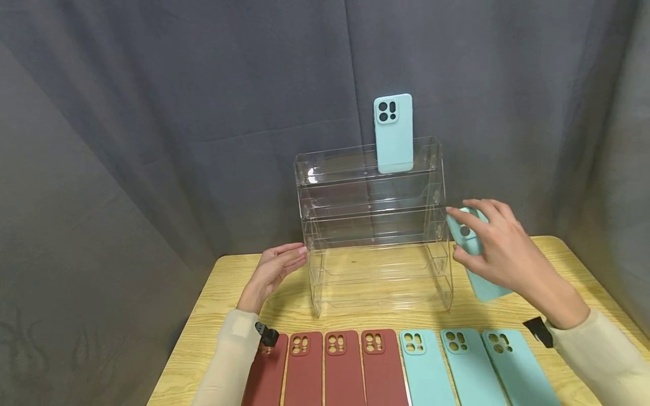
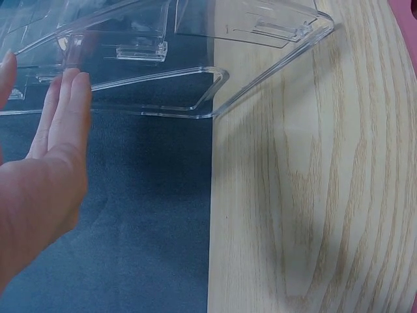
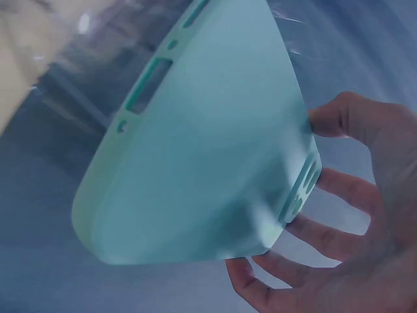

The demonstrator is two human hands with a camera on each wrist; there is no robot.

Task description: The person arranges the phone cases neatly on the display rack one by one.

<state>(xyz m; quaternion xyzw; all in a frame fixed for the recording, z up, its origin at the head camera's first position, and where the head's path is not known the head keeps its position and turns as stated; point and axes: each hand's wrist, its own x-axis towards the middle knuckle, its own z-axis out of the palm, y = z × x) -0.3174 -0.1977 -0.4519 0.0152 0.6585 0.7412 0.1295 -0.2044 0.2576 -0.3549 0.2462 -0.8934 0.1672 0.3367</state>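
A mint-green phone case [image 3: 202, 137] is held in my right hand [image 1: 500, 242], thumb and fingers pinching its camera-cutout end. In the head view it hangs tilted just right of a clear acrylic display rack [image 1: 373, 276]. With fingers nearly straight, my left hand [image 1: 276, 270] rests at the rack's left side; the left wrist view shows its fingertips [image 2: 81, 81] right at the clear side panel. Another mint-green phone case [image 1: 398, 138] stands upright on the rack's top tier, right of its middle.
Along the front of the wooden table [image 1: 203, 338] lies a row of phone cases: several dark red phone cases [image 1: 342, 372] on the left and three mint-green phone cases [image 1: 426, 372] on the right. Grey curtains [image 1: 244, 113] hang behind and beside the table.
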